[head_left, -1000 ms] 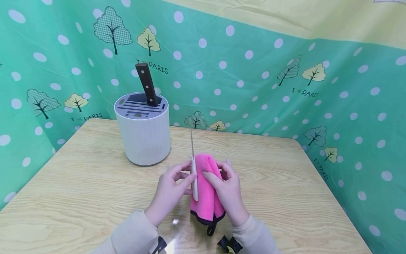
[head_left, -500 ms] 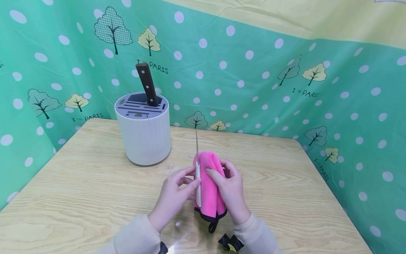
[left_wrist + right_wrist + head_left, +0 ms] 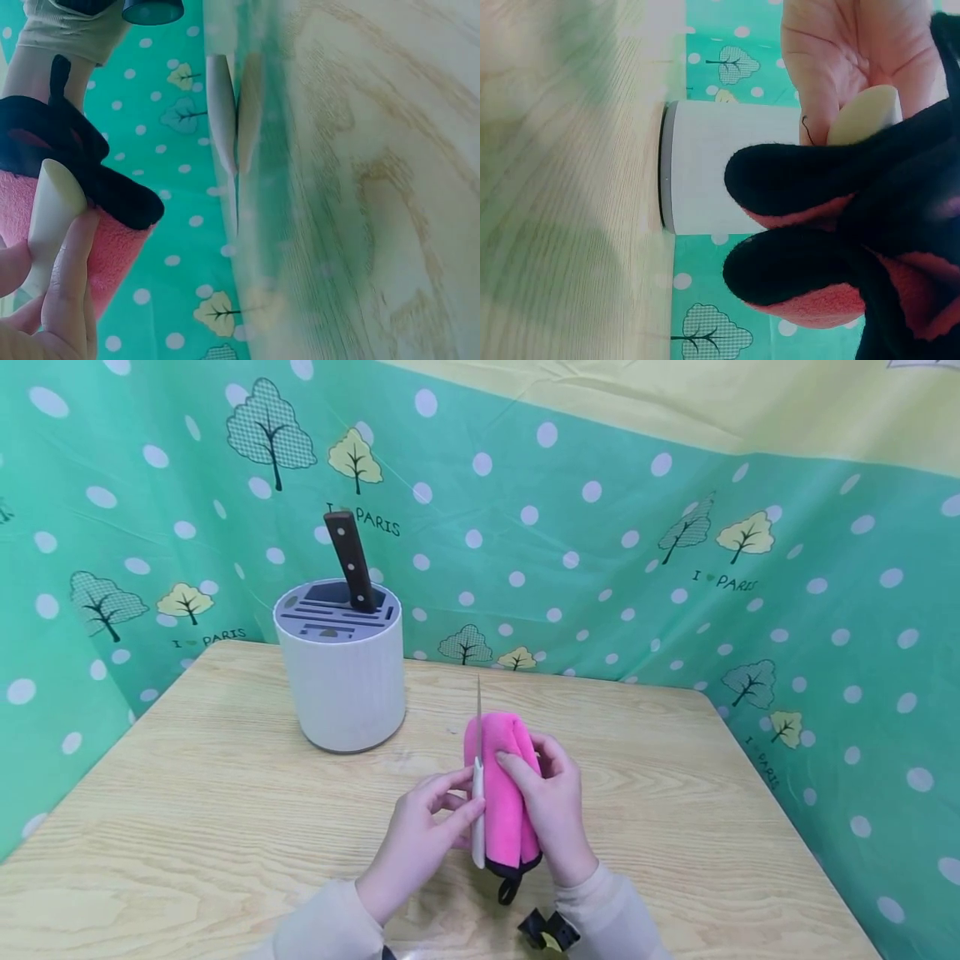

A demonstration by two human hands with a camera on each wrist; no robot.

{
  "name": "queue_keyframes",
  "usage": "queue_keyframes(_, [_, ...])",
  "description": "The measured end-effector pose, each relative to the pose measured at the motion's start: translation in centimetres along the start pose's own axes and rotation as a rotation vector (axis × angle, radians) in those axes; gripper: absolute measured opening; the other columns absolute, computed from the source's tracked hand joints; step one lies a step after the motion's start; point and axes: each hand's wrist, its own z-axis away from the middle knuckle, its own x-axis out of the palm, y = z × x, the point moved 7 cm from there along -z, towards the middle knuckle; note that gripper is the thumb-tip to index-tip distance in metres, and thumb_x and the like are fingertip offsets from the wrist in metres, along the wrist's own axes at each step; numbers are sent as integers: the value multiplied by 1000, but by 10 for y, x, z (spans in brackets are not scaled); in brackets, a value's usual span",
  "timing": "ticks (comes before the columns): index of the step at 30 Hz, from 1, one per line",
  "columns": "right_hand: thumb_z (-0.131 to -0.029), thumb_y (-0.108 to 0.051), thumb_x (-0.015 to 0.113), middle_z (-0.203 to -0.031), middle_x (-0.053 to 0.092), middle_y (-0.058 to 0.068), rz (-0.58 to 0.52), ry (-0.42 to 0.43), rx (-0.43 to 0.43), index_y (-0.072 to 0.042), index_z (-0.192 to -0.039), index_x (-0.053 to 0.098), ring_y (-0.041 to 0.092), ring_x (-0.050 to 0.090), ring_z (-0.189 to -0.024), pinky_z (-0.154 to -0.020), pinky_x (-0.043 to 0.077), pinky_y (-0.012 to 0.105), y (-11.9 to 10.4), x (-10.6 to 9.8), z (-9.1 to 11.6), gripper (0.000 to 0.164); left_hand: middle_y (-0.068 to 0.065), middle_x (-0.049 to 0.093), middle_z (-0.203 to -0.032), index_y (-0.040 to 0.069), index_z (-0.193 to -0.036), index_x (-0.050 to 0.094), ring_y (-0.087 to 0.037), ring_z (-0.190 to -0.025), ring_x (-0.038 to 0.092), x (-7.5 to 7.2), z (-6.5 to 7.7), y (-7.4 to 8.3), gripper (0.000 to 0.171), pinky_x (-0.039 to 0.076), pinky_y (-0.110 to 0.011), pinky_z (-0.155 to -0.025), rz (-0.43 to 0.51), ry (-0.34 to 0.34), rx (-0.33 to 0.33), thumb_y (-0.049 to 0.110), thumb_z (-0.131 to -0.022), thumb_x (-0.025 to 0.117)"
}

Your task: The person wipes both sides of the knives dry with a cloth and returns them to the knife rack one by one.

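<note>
My left hand (image 3: 431,831) pinches the white handle of a kitchen knife (image 3: 478,822) between thumb and fingers. Its thin blade points away toward the back of the table, seen edge-on. Against the knife's right side lies a folded pink cloth (image 3: 502,802) with black edging and a black hanging loop. My right hand (image 3: 551,802) grips this cloth, thumb on top and fingers behind it. From the left wrist, the handle's rounded end shows between the fingers (image 3: 71,247), close to the cloth. The right wrist view is largely filled by the cloth's black folded edges (image 3: 795,180).
A white round knife block (image 3: 341,693) stands at the back left, with one dark-handled knife (image 3: 350,560) in its slotted top. Another pale-handled knife (image 3: 221,112) lies on the wooden table (image 3: 675,827). A green patterned curtain (image 3: 600,568) hangs behind.
Both hands have shifted slightly right with the knife and cloth. The knife has slid nearer to me along the cloth, its handle end now by the black edging.
</note>
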Motion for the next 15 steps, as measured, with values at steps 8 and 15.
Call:
queue_keyframes(8, [-87,-12,74,-99,66,9,-13,-23,-22,-8,-117,67,17,65,-83,-68,58,30,0,4,2,31,-15,63,-118,5,-132,61,-21,-91,66,-4,-3,-1,42,60,-29,-62,-23,27,7,6,-91,69])
queue_keyframes(15, [-85,-11,74,-97,66,9,-28,-46,-19,-5,-117,66,16,66,-81,-67,58,29,-1,8,5,33,-15,64,-117,4,-131,61,-19,-90,66,-9,-6,3,41,60,-28,-62,-8,55,16,6,-91,69])
